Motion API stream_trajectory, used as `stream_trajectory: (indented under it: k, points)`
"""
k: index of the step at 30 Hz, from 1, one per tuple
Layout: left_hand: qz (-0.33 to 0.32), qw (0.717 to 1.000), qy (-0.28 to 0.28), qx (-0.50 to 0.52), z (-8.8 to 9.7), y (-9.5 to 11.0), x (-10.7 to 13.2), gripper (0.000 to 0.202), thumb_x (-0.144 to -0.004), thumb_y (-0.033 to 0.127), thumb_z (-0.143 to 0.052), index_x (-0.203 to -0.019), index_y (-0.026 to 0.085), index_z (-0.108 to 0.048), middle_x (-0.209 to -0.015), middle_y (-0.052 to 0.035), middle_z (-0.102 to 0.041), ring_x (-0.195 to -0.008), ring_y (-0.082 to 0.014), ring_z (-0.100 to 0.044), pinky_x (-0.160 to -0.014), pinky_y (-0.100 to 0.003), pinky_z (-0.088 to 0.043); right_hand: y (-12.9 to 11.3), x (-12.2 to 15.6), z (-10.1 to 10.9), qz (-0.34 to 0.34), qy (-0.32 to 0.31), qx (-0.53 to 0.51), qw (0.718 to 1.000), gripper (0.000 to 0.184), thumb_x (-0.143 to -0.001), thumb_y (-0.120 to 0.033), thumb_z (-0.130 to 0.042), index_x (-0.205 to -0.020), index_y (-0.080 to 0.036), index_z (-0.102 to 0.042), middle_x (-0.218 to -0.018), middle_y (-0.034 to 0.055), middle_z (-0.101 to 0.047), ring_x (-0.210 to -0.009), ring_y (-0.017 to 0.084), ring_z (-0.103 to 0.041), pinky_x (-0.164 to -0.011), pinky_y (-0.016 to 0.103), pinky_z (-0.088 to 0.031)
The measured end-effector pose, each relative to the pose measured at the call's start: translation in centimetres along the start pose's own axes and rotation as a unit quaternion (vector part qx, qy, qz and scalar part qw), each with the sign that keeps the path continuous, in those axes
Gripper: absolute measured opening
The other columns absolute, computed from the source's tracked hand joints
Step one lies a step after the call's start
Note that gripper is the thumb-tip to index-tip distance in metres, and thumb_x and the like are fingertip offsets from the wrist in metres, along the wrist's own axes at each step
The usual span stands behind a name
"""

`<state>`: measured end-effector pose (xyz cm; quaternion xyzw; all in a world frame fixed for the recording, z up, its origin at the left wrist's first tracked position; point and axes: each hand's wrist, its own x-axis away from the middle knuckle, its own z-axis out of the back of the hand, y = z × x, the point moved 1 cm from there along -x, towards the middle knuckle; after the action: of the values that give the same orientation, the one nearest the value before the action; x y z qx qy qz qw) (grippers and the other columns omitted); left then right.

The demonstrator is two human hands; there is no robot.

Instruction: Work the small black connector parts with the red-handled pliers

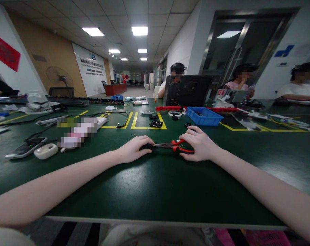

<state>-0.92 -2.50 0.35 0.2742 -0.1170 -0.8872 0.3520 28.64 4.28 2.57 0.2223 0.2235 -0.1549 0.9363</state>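
My right hand (199, 144) grips the red handles of a pair of needle-nose pliers (170, 146) lying low over the green table (155, 184). The jaws point left toward my left hand (134, 148), whose fingers are curled round a small black part (146, 147) at the plier tips. The part is mostly hidden by my fingers. Both forearms rest on the table.
A blue bin (203, 116) and a pile of small black parts (155, 122) sit beyond my hands inside yellow floor-tape squares. A phone (25, 148) and a white oval device (45, 151) lie at left. Three people sit across the table near a black computer case (187, 90).
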Motion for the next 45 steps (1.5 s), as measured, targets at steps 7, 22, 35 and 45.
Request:
stream_trajectory:
  k: [7,22,35,45]
  points:
    - [0.015,1.000,-0.012,-0.012,-0.02,-0.16,0.01,0.023,-0.096,0.024,-0.056,-0.118,0.019,-0.059,-0.114,-0.0076,-0.064,-0.106,-0.0229,-0.060,-0.095,-0.040,-0.047,0.02,0.04,0.04,-0.011,-0.013,-0.008,1.000,0.046,-0.078,-0.052,-0.062,-0.103,-0.014,-0.065,-0.089,0.0127,-0.069,-0.082,0.028,-0.062,-0.098,0.053,-0.040]
    - [0.004,1.000,-0.011,-0.018,-0.05,-0.13,0.04,0.024,-0.094,0.022,-0.059,-0.118,0.020,-0.059,-0.117,-0.0076,-0.063,-0.108,-0.0222,-0.059,-0.097,-0.040,-0.046,-0.13,-0.15,0.13,-0.002,-0.013,-0.008,1.000,0.043,-0.078,-0.051,-0.062,-0.100,-0.014,-0.065,-0.089,0.0117,-0.069,-0.081,0.026,-0.062,-0.099,0.051,-0.041]
    - [0.014,1.000,-0.020,-0.010,-0.04,-0.03,0.02,0.024,-0.094,0.025,-0.060,-0.117,0.020,-0.061,-0.114,-0.0075,-0.065,-0.105,-0.0225,-0.061,-0.094,-0.039,-0.046,-0.15,-0.18,0.19,-0.005,-0.021,-0.020,1.000,0.043,-0.078,-0.051,-0.062,-0.101,-0.016,-0.066,-0.089,0.0114,-0.069,-0.081,0.027,-0.061,-0.098,0.051,-0.040]
    - [-0.008,1.000,-0.016,-0.005,-0.12,-0.13,0.01,0.025,-0.093,0.022,-0.060,-0.118,0.020,-0.061,-0.117,-0.0083,-0.063,-0.108,-0.0221,-0.059,-0.097,-0.041,-0.047,-0.22,-0.27,0.15,-0.001,-0.020,-0.016,1.000,0.043,-0.078,-0.052,-0.061,-0.099,-0.015,-0.066,-0.088,0.0112,-0.069,-0.080,0.026,-0.061,-0.098,0.050,-0.041]
